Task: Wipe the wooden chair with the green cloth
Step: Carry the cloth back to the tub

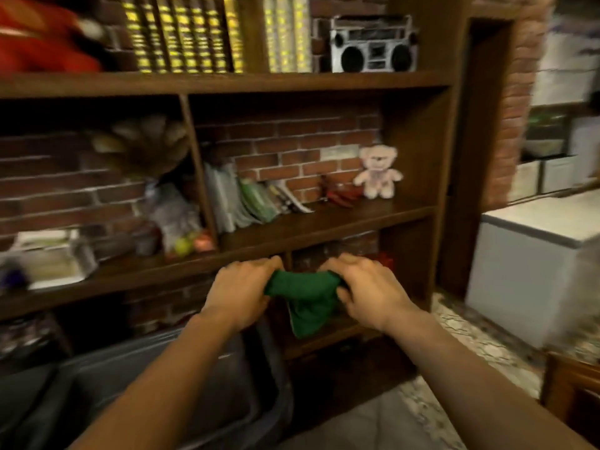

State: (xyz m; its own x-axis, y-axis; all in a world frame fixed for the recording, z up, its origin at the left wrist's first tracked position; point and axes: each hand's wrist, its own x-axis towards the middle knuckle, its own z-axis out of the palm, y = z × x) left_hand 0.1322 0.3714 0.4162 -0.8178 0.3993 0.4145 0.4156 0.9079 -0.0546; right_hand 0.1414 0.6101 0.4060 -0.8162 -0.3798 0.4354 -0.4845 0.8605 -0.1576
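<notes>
Both hands hold the green cloth (306, 298) in the air in front of a dark wooden bookshelf. My left hand (242, 292) grips its left end and my right hand (368, 292) grips its right end, so the cloth is bunched between them and a fold hangs down. A piece of brown wooden furniture (571, 391) shows at the right edge, low down; I cannot tell whether it is the chair. The picture is blurred.
The bookshelf (324, 219) holds books, a small pink teddy bear (378, 172), a silver radio (373, 43) and a tray of clutter. A dark grey bin (156, 384) stands below my left arm. A white chest (532, 267) stands at the right on a speckled floor.
</notes>
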